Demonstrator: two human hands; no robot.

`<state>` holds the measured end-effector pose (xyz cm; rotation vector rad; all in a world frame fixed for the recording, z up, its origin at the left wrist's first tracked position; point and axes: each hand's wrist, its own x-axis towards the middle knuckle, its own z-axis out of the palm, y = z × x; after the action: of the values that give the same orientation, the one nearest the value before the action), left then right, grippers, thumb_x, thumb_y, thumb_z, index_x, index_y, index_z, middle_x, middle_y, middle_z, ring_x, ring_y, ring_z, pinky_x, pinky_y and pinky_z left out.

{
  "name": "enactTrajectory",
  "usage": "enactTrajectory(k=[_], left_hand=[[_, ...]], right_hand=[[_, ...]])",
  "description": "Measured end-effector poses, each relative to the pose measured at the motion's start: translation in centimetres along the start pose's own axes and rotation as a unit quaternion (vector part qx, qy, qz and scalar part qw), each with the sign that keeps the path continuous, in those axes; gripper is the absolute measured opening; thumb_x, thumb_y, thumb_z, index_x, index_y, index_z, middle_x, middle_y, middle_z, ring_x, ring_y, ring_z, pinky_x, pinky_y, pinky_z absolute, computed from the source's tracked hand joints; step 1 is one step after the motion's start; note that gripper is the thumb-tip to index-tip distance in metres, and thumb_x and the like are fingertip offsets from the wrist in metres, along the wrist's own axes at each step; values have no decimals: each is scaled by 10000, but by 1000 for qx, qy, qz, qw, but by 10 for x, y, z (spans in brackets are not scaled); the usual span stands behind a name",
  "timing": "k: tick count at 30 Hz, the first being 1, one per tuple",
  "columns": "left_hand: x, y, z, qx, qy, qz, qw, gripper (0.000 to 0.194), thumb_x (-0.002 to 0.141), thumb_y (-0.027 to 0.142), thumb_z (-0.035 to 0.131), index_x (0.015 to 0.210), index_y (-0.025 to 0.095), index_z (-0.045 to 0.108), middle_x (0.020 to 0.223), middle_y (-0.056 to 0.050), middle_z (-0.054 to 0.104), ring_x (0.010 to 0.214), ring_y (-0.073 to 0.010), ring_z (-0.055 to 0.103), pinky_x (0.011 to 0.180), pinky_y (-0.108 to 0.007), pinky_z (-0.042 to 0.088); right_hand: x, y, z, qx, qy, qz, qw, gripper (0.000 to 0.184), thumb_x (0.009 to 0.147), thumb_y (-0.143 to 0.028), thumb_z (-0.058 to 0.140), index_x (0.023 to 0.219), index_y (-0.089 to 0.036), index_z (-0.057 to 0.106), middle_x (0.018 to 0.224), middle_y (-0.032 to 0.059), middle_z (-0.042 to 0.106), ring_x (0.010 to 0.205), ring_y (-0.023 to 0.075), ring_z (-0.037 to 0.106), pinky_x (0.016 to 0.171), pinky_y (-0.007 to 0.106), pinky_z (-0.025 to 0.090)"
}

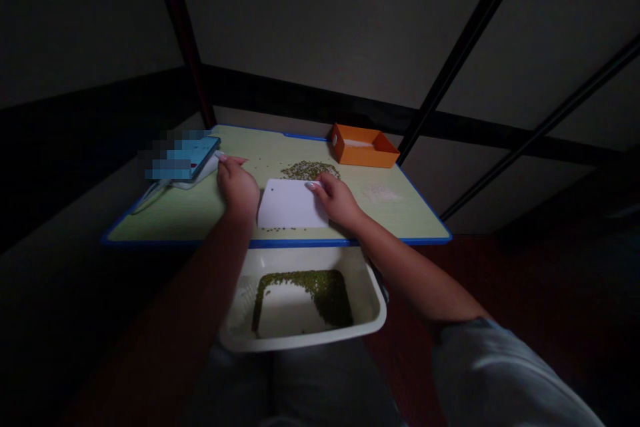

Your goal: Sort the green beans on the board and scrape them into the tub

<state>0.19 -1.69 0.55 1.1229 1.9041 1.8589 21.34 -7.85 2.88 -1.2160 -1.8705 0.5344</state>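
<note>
My right hand [337, 199] pinches the upper right part of a white card [290, 205], thumb on its face. The card stands near the table's front edge, with a few small green beans along its lower edge. Just beyond it lies a loose pile of green beans [310, 170], some pale bits mixed in. My left hand [237, 183] is at the left, fingertips at a white flat piece [205, 170] under a phone [200, 157]; its thumb points away from the fingers. Below the table edge, a white plastic basin [370, 313] holds many green beans [330, 293].
An orange box [367, 157] with white contents stands at the table's back right. Pale grains [381, 192] are scattered in front of it. The light green table [240, 137] has a blue rim. A cable [150, 197] runs from the phone over the left edge. A wall rises behind.
</note>
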Motion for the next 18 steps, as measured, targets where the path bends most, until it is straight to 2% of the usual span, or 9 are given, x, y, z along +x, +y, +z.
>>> enactTrajectory(k=[5,10,15,18], left_hand=[[2,-6,3,9,7,26,1000,605,1043,415,38,944,231,605,1035,-126,721,1038,-221,691,952,-404,553],[-2,3,0,-10,-2,25,1000,561,1040,390,89,907,213,604,1012,-135,701,1042,-242,678,1013,-452,527],[-8,10,-4,-20,-33,33,999,513,1021,378,154,994,200,635,1057,-159,684,1093,-293,654,1035,-509,500],[-11,14,-7,-3,-37,37,999,496,1020,358,154,977,204,624,1078,-156,689,1102,-282,648,1073,-499,482]], right_hand=[[-6,4,0,14,-13,2,1000,229,931,-347,628,769,-244,503,659,-37,516,641,159,444,622,283,317],[-13,9,-1,43,-13,11,999,289,915,-443,603,735,-250,484,634,-39,471,631,159,423,618,290,317],[-16,13,-3,67,-8,19,998,351,891,-526,595,711,-255,465,623,-41,447,622,156,400,610,289,314],[-18,16,-4,86,-2,28,996,337,886,-520,581,715,-253,468,621,-41,440,614,155,398,607,290,320]])
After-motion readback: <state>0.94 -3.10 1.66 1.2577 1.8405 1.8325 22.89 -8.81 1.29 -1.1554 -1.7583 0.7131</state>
